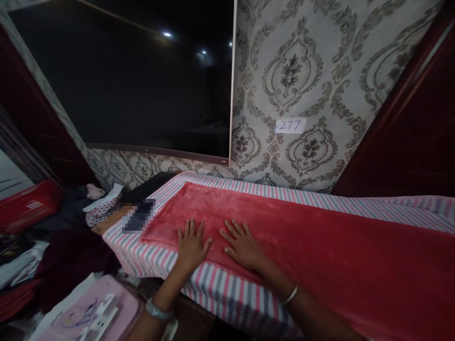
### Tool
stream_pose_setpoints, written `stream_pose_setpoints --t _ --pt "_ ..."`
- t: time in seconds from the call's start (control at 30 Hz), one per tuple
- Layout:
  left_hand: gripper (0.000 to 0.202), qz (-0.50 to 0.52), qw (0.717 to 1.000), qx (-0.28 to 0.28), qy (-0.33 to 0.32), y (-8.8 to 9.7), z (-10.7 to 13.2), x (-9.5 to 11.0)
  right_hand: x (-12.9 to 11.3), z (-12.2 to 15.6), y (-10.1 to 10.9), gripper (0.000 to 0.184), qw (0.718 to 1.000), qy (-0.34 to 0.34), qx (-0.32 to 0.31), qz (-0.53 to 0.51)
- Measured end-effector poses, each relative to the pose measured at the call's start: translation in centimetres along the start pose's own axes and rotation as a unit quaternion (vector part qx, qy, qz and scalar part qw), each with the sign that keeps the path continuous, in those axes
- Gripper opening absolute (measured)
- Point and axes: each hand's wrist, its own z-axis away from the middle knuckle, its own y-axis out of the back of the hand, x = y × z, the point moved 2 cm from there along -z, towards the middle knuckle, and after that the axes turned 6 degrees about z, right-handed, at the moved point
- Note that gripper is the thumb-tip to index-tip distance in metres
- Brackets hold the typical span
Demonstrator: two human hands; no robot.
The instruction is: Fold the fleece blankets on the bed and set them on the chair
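Note:
A long red plush cloth (320, 246) lies spread out over a striped sheet (227, 289) of pink, white and grey. Toward the cloth's left end, my left hand (192, 246) rests flat on it with the fingers spread. Just to its right, my right hand (243, 246) also presses palm down on the red cloth, fingers apart. Neither hand grips anything. Faint lighter smudges show in the pile beyond my fingers. The cloth's right end runs out of view.
A pixelated dark item (139, 217) lies on the sheet left of the cloth. Behind stand a large black television (142, 85) and a patterned wall with a paper label (290, 125). At lower left are a pink stool (117, 296) bearing a white power strip (103, 319), piled clothes and a red bag (30, 206).

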Motion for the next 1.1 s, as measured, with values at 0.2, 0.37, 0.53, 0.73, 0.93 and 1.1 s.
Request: stream_pose_setpoints --t 0.2,0.37,0.53,0.73,0.93,1.1 --pt "0.066 -0.015 1.000 -0.001 0.011 -0.7 0.5 -0.3 0.7 -2.9 2.8 0.045 0.999 -0.023 0.026 -0.014" --pt "0.067 0.002 1.000 0.004 0.003 -1.5 0.6 -0.8 0.1 -8.6 2.8 0.053 0.999 0.024 0.019 -0.034" --pt "0.067 0.016 1.000 -0.005 -0.002 -2.1 0.7 -1.2 0.4 -13.9 1.6 0.054 0.995 0.050 -0.059 -0.063" --pt "0.069 0.024 1.000 -0.004 -0.002 -2.8 1.0 -1.5 3.5 -18.8 1.7 0.059 0.996 0.029 -0.084 -0.029" --pt "0.073 0.031 1.000 -0.005 -0.002 -3.4 1.3 -1.9 6.2 -22.5 1.1 0.063 0.996 -0.022 -0.082 -0.006" --pt "0.073 0.034 0.999 0.012 -0.008 -3.2 1.6 -1.7 6.8 -24.1 1.1 0.062 0.994 -0.068 -0.082 -0.001"
